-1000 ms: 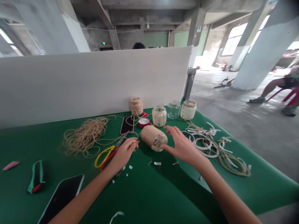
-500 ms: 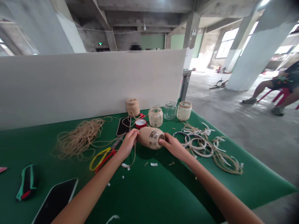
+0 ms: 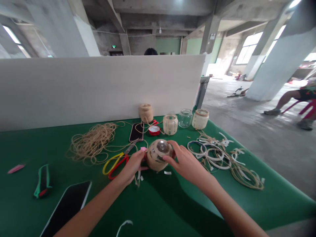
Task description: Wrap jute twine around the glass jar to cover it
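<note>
A wrapped glass jar sits near the bench's middle, tilted, its bare glass end up and toward the viewer. It is held between both hands. Right hand: fingers spread and curved over the jar's right side. Left hand: fingers close together, pressed against its left side. Scissors lie just beside the left hand; a white scrap lies just in front of the jar. Behind it are a phone, a red lid and three jars in a row. Further out — a twine coil to the left, white strips to the right, both well apart from the jar.
</note>
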Demonstrator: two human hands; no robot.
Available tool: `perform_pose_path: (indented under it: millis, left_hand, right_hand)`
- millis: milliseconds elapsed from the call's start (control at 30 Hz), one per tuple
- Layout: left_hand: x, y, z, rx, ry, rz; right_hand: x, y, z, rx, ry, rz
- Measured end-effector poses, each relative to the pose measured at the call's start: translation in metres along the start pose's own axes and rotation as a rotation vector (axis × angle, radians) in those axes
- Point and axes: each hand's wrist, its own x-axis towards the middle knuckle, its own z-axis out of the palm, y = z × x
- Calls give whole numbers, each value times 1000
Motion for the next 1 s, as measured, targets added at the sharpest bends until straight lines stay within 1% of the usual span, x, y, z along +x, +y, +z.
perform_pose_path:
  millis: [67, 167, 300, 367, 433, 533, 600, 667, 733, 900, 1000]
  left_hand:
    - [3, 2, -9, 129, 64, 78]
    - [3, 7, -22, 190, 73, 124]
    - [-11, 21, -35, 284, 88, 213]
    - [-22, 32, -37, 481, 80, 306]
    - [-32, 42, -33, 655, 75, 405]
    - [-36, 50, -22, 808, 31, 519]
    - [-33, 50, -14, 913, 15, 593]
    - [-29, 48, -8, 1027, 46, 664]
    - [-24, 44, -3, 1125, 102, 729]
    - [-21, 37, 5, 1260, 231, 830]
    - [-20, 36, 7, 1300, 267, 850]
  right_hand:
    - [6, -3, 7, -70, 22, -25]
    - [17, -6, 13, -154, 58, -51]
    - [26, -1, 14, -75, 52, -78]
    - [26, 5, 13, -18, 26, -87]
    - [26, 11, 12, 13, 36, -83]
    - [25, 13, 12, 98, 152, -61]
    - [24, 10, 12, 192, 199, -95]
    - [24, 5, 12, 263, 190, -154]
    - [23, 1, 14, 301, 180, -180]
    - [22, -1, 19, 251, 210, -154]
    - [23, -3, 20, 211, 201, -129]
